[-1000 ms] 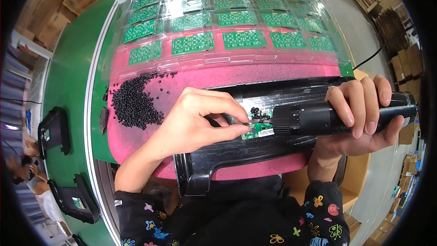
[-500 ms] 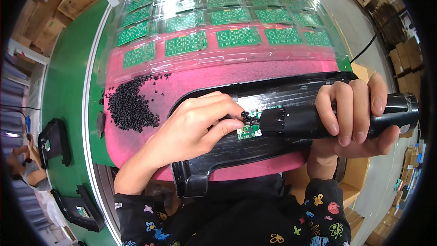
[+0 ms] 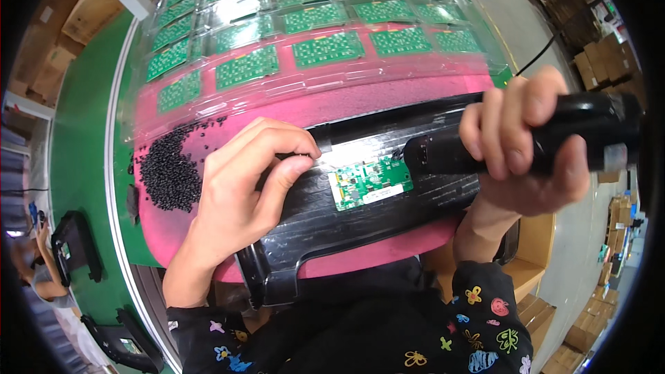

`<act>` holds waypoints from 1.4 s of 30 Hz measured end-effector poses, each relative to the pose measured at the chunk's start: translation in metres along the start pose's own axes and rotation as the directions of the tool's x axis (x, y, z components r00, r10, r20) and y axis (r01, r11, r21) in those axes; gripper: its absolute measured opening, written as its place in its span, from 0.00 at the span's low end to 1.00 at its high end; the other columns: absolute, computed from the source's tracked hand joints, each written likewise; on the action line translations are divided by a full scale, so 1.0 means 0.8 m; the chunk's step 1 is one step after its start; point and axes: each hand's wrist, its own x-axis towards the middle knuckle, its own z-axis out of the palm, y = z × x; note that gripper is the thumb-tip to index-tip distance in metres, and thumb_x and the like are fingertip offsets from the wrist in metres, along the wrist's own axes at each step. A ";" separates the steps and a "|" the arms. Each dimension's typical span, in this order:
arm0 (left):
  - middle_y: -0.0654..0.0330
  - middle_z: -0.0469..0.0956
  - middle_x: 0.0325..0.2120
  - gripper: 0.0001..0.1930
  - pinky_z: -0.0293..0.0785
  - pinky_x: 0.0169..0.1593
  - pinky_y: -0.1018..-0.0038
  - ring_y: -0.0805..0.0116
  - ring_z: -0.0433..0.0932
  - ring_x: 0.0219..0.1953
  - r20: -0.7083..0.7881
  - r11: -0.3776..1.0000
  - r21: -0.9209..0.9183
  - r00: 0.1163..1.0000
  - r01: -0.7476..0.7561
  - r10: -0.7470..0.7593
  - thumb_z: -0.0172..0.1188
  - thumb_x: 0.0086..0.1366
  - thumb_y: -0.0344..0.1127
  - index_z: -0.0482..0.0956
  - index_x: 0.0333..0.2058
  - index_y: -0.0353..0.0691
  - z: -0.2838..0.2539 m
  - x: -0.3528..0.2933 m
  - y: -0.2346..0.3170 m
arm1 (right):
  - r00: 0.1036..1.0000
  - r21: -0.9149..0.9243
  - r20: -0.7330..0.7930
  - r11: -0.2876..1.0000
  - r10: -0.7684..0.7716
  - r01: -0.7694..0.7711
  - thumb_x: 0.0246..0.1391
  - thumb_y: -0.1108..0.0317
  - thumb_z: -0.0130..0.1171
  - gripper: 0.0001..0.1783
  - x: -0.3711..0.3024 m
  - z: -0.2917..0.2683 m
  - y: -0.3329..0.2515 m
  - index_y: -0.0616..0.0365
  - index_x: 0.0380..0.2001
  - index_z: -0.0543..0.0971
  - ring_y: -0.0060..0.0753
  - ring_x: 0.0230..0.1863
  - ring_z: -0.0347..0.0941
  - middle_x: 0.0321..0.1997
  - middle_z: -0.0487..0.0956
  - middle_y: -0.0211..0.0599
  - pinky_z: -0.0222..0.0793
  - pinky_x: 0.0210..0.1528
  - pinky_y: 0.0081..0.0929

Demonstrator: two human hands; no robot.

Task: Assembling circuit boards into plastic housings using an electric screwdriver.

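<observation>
My right hand [image 3: 519, 138] grips a black electric screwdriver [image 3: 443, 154], its fingers wrapped round the barrel. The driver lies almost level, its front end pointing left over the right edge of a green circuit board [image 3: 367, 183]. Small black pieces show at that end, too blurred to make out. The board rests in a long black plastic housing [image 3: 312, 232]. Left of the board, my left hand [image 3: 249, 180] is closed with thumb and forefinger pressed together; whatever they may pinch is hidden. A pile of small black screws [image 3: 168, 176] lies beyond that hand.
Clear plastic trays [image 3: 277, 86] of green circuit boards cover the far part of the pink mat [image 3: 332, 100]. At the left, two more black housings [image 3: 73, 246] sit on a green table [image 3: 86, 145], near another person [image 3: 48, 277].
My left hand has drawn back left from the board, uncovering it. The screwdriver's front end has moved slightly up and right, away from the board's left part. The whole view has shifted a little.
</observation>
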 end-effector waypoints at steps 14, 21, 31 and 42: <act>0.65 0.83 0.33 0.09 0.79 0.30 0.70 0.66 0.81 0.34 0.393 0.958 0.218 0.915 -0.188 0.090 0.68 0.53 0.30 0.79 0.33 0.40 0.012 -0.011 0.003 | 0.993 -0.290 -0.075 0.951 0.092 -0.110 0.53 0.51 0.57 0.20 0.007 0.002 0.015 0.57 0.35 0.67 0.17 0.14 0.58 0.16 0.66 0.22 0.58 0.22 0.21; 0.64 0.83 0.32 0.08 0.79 0.32 0.69 0.65 0.81 0.33 0.408 0.968 0.212 0.912 -0.136 0.039 0.67 0.53 0.30 0.80 0.33 0.40 0.011 -0.009 0.006 | 0.991 -0.354 -0.090 0.927 0.096 -0.122 0.52 0.52 0.59 0.20 0.004 0.009 0.011 0.57 0.33 0.67 0.17 0.14 0.58 0.16 0.66 0.23 0.57 0.21 0.20; 0.57 0.83 0.28 0.05 0.78 0.32 0.66 0.55 0.82 0.30 0.392 0.995 0.090 0.918 0.030 -0.063 0.64 0.57 0.27 0.80 0.34 0.36 0.009 -0.012 0.004 | 0.982 -0.394 -0.047 0.900 0.183 -0.186 0.52 0.55 0.58 0.18 0.012 0.005 0.022 0.59 0.33 0.67 0.17 0.14 0.56 0.16 0.63 0.23 0.54 0.19 0.20; 0.59 0.83 0.27 0.07 0.76 0.28 0.70 0.61 0.82 0.26 0.382 0.982 0.136 0.922 -0.128 0.067 0.68 0.56 0.32 0.81 0.32 0.39 0.013 -0.008 -0.003 | 0.999 0.246 -0.037 0.969 -0.022 0.030 0.57 0.54 0.56 0.16 -0.007 0.008 0.007 0.55 0.35 0.67 0.17 0.16 0.65 0.18 0.69 0.22 0.62 0.24 0.21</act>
